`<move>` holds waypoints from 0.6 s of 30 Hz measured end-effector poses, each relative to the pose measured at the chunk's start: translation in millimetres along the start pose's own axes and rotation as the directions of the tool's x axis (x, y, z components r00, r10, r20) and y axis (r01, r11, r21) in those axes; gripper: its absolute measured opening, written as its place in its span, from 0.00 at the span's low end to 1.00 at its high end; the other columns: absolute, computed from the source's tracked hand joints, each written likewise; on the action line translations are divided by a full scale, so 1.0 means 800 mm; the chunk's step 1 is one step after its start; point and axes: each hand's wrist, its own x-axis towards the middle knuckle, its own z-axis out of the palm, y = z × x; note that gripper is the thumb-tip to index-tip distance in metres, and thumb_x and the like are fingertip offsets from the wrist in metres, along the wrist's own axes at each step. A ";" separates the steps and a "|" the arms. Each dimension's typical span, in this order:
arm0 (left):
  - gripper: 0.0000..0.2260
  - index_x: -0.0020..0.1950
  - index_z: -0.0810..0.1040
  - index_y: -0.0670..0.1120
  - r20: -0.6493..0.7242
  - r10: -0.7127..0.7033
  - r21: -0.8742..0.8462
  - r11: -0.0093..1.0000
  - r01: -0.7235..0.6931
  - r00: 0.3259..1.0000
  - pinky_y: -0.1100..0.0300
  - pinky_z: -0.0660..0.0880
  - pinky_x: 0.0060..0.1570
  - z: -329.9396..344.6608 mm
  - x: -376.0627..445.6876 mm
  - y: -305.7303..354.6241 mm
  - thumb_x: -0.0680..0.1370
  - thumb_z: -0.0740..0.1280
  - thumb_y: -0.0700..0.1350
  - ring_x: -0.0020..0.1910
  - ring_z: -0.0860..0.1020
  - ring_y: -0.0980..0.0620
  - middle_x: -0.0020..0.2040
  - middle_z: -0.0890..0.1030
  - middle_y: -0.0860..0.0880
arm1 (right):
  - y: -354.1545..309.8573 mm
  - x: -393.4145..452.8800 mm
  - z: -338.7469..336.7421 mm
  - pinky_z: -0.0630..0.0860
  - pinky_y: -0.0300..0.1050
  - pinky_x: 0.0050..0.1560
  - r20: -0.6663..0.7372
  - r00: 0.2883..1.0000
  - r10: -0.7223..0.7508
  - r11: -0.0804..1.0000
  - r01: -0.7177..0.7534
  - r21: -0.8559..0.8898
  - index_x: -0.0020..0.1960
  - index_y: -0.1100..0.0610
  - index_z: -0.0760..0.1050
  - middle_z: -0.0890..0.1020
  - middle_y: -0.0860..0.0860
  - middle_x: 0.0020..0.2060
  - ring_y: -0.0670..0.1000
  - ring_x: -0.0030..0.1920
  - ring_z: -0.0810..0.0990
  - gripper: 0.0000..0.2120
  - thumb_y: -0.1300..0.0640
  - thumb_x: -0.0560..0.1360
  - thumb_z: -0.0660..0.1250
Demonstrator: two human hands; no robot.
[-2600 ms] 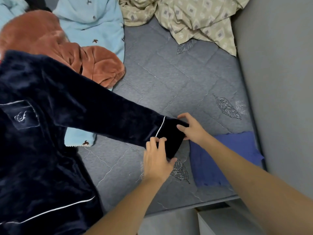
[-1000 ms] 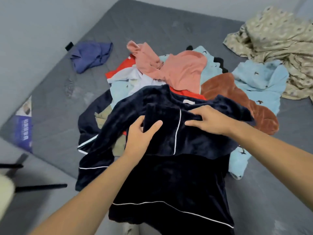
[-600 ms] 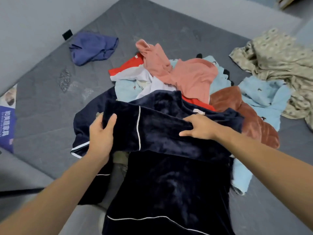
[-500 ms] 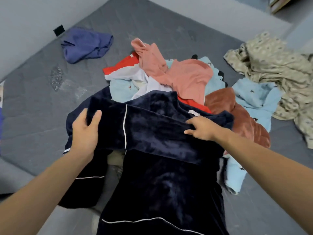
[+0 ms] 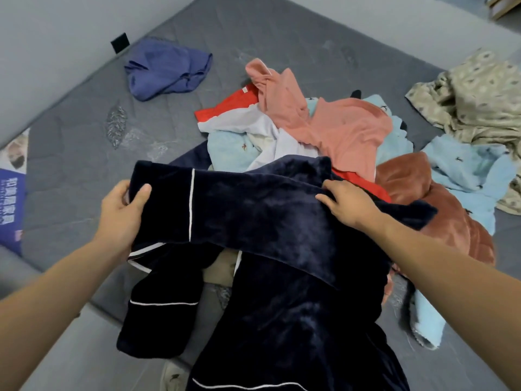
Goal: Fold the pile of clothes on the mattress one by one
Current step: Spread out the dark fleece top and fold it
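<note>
Left hand (image 5: 121, 213) pinches navy top's (image 5: 282, 277) sleeve cuff; right hand (image 5: 348, 203) presses flat on the shoulder. Risk: plush sleeve slips, fold skews, snagging pile (image 5: 324, 131) beyond hands.

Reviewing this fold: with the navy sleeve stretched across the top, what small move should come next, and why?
Probably lay the sleeve cuff, which the left hand grips, flat on the navy velvet pajama top; the right hand already pins the fold at the shoulder.
</note>
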 end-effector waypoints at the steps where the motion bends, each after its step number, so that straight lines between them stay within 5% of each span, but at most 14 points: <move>1: 0.04 0.50 0.79 0.53 0.028 -0.045 0.014 0.999 0.044 0.999 0.61 0.79 0.42 -0.001 0.002 -0.011 0.84 0.67 0.47 0.40 0.82 0.62 0.41 0.84 0.58 | -0.004 0.001 0.010 0.75 0.60 0.52 -0.016 0.999 0.042 0.999 -0.042 -0.021 0.54 0.57 0.73 0.79 0.57 0.52 0.62 0.56 0.77 0.13 0.46 0.83 0.64; 5: 0.03 0.57 0.77 0.47 0.047 -0.210 -0.020 0.977 0.211 0.977 0.53 0.79 0.42 -0.016 0.005 -0.041 0.85 0.66 0.45 0.44 0.80 0.48 0.46 0.80 0.45 | -0.045 -0.007 0.036 0.73 0.61 0.52 -0.280 0.959 0.052 0.998 -0.057 -0.010 0.64 0.59 0.73 0.74 0.60 0.58 0.64 0.59 0.72 0.17 0.55 0.78 0.69; 9: 0.03 0.56 0.78 0.49 0.077 -0.209 0.039 0.978 0.206 0.975 0.59 0.78 0.45 -0.058 -0.022 -0.077 0.84 0.68 0.45 0.45 0.81 0.52 0.49 0.84 0.46 | -0.149 -0.013 0.035 0.73 0.61 0.58 -0.362 0.910 -0.200 0.973 0.227 0.034 0.68 0.57 0.72 0.72 0.56 0.64 0.61 0.61 0.71 0.20 0.58 0.77 0.68; 13: 0.04 0.52 0.81 0.49 0.129 -0.329 0.125 0.941 0.314 0.935 0.64 0.76 0.49 -0.095 -0.068 -0.137 0.80 0.73 0.42 0.47 0.82 0.51 0.46 0.84 0.49 | -0.274 -0.022 0.053 0.72 0.56 0.67 -0.206 0.837 -0.507 0.847 0.528 0.061 0.71 0.57 0.73 0.74 0.54 0.69 0.58 0.69 0.72 0.22 0.56 0.78 0.68; 16: 0.08 0.53 0.80 0.47 0.177 -0.447 0.238 0.884 0.403 0.877 0.51 0.78 0.61 -0.108 -0.090 -0.179 0.77 0.76 0.41 0.55 0.83 0.45 0.50 0.85 0.48 | -0.342 -0.023 0.093 0.69 0.53 0.72 -0.017 0.746 -0.666 0.745 0.666 0.029 0.72 0.58 0.74 0.75 0.53 0.70 0.56 0.70 0.73 0.22 0.54 0.80 0.67; 18: 0.12 0.53 0.81 0.47 0.192 -0.432 0.368 0.864 0.344 0.881 0.46 0.77 0.63 -0.112 -0.096 -0.198 0.74 0.79 0.42 0.56 0.83 0.41 0.49 0.85 0.47 | -0.367 -0.018 0.125 0.68 0.52 0.73 0.104 0.718 -0.688 0.721 0.693 -0.012 0.73 0.57 0.74 0.75 0.53 0.69 0.56 0.68 0.74 0.22 0.51 0.81 0.67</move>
